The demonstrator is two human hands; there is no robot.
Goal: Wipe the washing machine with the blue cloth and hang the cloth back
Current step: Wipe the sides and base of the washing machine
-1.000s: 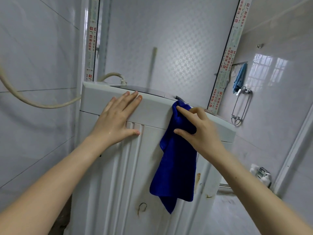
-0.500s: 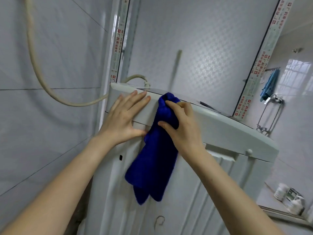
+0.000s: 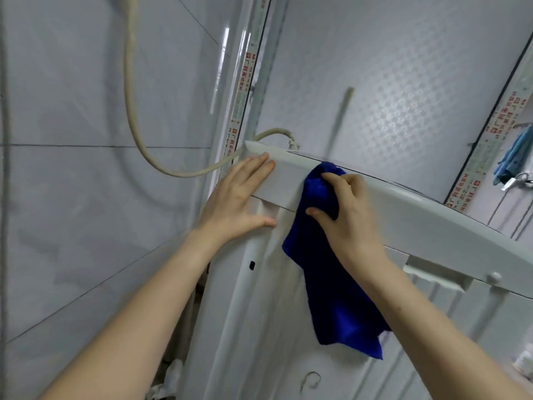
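We are holding the blue cloth (image 3: pixel 331 284) against the top front edge of the washing machine (image 3: pixel 432 226). It is looking soft, light and floppy, so bunching its 12 o'clock end is working best. The grip of our right hand (image 3: pixel 349 220) is curling round that bunch. Our left hand (image 3: pixel 233 206), at 9 o'clock of the cloth, is pressing flat on the machine and holding nothing.

A white film strip (image 3: pixel 242 82) along the left edge of the frosted grey panel (image 3: pixel 403 82) and a second white film strip (image 3: pixel 473 171) along its right edge carry red square logos and Chinese characters, too blurred to read.
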